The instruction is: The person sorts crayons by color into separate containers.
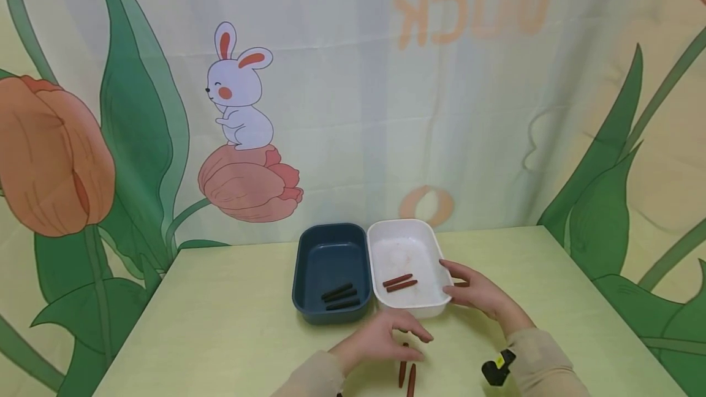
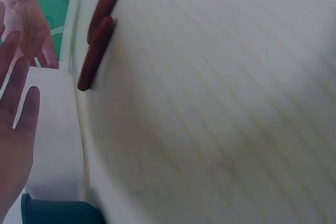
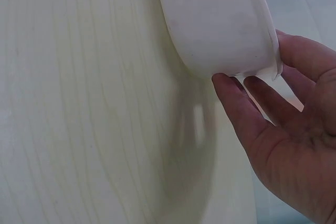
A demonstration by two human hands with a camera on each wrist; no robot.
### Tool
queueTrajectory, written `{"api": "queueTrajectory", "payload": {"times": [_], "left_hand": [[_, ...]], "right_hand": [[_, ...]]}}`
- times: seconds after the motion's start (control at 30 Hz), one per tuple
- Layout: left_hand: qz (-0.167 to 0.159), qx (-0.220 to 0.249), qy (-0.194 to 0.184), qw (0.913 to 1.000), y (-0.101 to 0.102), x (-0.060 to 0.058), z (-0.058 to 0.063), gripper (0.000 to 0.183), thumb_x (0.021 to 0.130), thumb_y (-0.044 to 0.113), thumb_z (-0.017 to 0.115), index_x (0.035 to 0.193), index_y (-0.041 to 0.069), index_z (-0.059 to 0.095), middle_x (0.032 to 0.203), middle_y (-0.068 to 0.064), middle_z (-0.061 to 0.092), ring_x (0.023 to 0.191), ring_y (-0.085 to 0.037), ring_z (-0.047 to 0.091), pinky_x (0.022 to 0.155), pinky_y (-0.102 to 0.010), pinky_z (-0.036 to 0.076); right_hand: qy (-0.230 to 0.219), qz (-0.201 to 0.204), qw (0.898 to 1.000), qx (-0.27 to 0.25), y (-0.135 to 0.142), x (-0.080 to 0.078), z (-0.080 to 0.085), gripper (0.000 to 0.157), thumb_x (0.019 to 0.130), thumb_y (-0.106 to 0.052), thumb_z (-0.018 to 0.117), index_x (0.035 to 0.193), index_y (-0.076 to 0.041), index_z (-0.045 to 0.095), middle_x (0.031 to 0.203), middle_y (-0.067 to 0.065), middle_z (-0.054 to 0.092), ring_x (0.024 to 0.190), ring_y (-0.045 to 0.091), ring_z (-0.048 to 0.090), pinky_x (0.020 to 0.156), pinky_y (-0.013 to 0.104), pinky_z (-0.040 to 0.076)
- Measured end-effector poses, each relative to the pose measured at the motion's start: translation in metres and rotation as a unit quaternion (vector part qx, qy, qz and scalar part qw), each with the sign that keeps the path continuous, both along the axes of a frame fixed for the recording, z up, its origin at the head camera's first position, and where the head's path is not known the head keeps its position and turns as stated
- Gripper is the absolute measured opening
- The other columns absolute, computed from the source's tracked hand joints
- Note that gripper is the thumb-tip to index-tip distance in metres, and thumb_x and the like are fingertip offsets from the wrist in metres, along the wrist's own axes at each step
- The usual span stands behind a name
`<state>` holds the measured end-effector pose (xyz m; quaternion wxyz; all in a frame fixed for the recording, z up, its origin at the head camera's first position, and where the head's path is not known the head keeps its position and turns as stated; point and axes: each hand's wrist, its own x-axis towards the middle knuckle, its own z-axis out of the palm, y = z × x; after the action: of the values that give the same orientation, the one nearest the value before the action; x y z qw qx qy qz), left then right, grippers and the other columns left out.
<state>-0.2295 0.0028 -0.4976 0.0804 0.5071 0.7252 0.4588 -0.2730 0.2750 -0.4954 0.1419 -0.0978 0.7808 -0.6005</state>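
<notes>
My right hand (image 1: 482,296) grips the right side of a white plastic tub (image 1: 408,223), fingers at the rim and outer wall; in the right wrist view, fingertips (image 3: 223,80) meet the tub's side. Two brown-red crayons (image 1: 401,287) lie inside that tub. Just in front of it, my left hand (image 1: 380,339) hovers with thumb and fingers apart, holding nothing. Beneath and beside it, two more brown-red crayons (image 1: 412,378) lie on the table, one partly covered by the hand. They show again as red crayons (image 2: 96,53) in the left wrist view.
A dark blue tub (image 1: 331,226) stands against the white tub's left side, with several dark crayons (image 1: 342,304) in it. The pale wooden-patterned table (image 1: 220,311) ends at a printed curtain (image 1: 342,109) behind. A black device (image 1: 498,369) is by the right sleeve.
</notes>
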Motion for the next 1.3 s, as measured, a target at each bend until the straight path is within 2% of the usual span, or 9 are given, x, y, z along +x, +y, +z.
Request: {"api": "queueTrajectory", "payload": {"times": [0.1, 0.2, 0.37, 0.57, 0.67, 0.93, 1.13, 1.3], "left_hand": [[-0.020, -0.012, 0.056, 0.9982, -0.004, -0.002, -0.005, 0.030, 0.078, 0.006, 0.083, 0.108, 0.005, 0.075, 0.106, -0.003, 0.073, 0.104, 0.000, 0.060, 0.094, -0.020, 0.046], [-0.042, -0.018, 0.076, 0.9961, -0.008, -0.005, -0.009, 0.034, 0.076, 0.006, 0.085, 0.108, 0.004, 0.075, 0.108, -0.005, 0.072, 0.106, -0.002, 0.060, 0.096, -0.019, 0.044], [-0.059, -0.037, 0.073, 0.9949, -0.014, -0.009, -0.013, 0.038, 0.074, 0.004, 0.086, 0.111, 0.003, 0.073, 0.111, -0.007, 0.071, 0.108, -0.004, 0.059, 0.097, -0.020, 0.044], [-0.046, -0.075, 0.052, 0.9948, -0.022, -0.012, -0.018, 0.042, 0.076, 0.007, 0.086, 0.116, 0.005, 0.073, 0.118, -0.004, 0.069, 0.113, -0.006, 0.058, 0.099, -0.020, 0.042], [-0.036, -0.081, 0.025, 0.9957, -0.024, -0.012, -0.021, 0.045, 0.075, 0.008, 0.086, 0.117, 0.005, 0.072, 0.121, -0.004, 0.069, 0.115, -0.007, 0.057, 0.100, -0.021, 0.041], [-0.030, -0.093, -0.001, 0.9952, -0.026, -0.014, -0.025, 0.050, 0.074, 0.009, 0.087, 0.121, 0.006, 0.071, 0.126, -0.004, 0.067, 0.119, -0.008, 0.055, 0.103, -0.022, 0.040], [-0.047, -0.111, 0.041, 0.9919, -0.024, -0.016, -0.029, 0.051, 0.073, 0.010, 0.088, 0.121, 0.005, 0.071, 0.127, -0.005, 0.066, 0.120, -0.006, 0.055, 0.102, -0.020, 0.039], [-0.064, -0.106, 0.067, 0.9901, -0.022, -0.020, -0.032, 0.048, 0.073, 0.007, 0.088, 0.118, 0.003, 0.072, 0.122, -0.007, 0.069, 0.116, -0.006, 0.058, 0.100, -0.017, 0.041]], "right_hand": [[-0.001, 0.000, 1.000, -0.001, 0.000, -0.001, -0.001, 0.066, 0.097, -0.006, 0.061, 0.153, 0.004, 0.027, 0.148, 0.037, 0.031, 0.121, 0.042, 0.054, 0.093, 0.044, 0.052], [-0.001, -0.004, 1.000, 0.001, 0.001, -0.001, -0.001, 0.066, 0.097, -0.007, 0.061, 0.153, 0.004, 0.028, 0.148, 0.036, 0.032, 0.121, 0.040, 0.054, 0.093, 0.044, 0.053], [0.002, 0.003, 1.000, -0.001, 0.001, 0.000, -0.002, 0.066, 0.098, -0.007, 0.061, 0.153, 0.005, 0.026, 0.148, 0.037, 0.030, 0.122, 0.043, 0.053, 0.093, 0.044, 0.052], [-0.001, 0.001, 1.000, -0.007, 0.001, 0.001, -0.001, 0.066, 0.098, -0.007, 0.061, 0.153, 0.005, 0.026, 0.149, 0.037, 0.029, 0.123, 0.045, 0.052, 0.093, 0.044, 0.052], [0.001, 0.003, 1.000, -0.009, 0.000, 0.001, 0.000, 0.066, 0.098, -0.006, 0.061, 0.153, 0.006, 0.026, 0.149, 0.038, 0.028, 0.123, 0.045, 0.052, 0.093, 0.045, 0.052], [-0.009, -0.014, 1.000, -0.002, -0.001, 0.000, 0.000, 0.066, 0.097, -0.007, 0.062, 0.153, 0.003, 0.029, 0.147, 0.036, 0.033, 0.121, 0.041, 0.054, 0.093, 0.044, 0.053], [-0.004, -0.004, 1.000, -0.005, 0.000, 0.000, 0.000, 0.067, 0.098, -0.007, 0.061, 0.153, 0.005, 0.026, 0.147, 0.038, 0.032, 0.122, 0.042, 0.053, 0.093, 0.043, 0.052], [-0.002, -0.004, 1.000, -0.007, 0.001, 0.000, -0.001, 0.066, 0.098, -0.006, 0.061, 0.153, 0.005, 0.026, 0.147, 0.038, 0.031, 0.121, 0.041, 0.053, 0.093, 0.044, 0.052]]}}
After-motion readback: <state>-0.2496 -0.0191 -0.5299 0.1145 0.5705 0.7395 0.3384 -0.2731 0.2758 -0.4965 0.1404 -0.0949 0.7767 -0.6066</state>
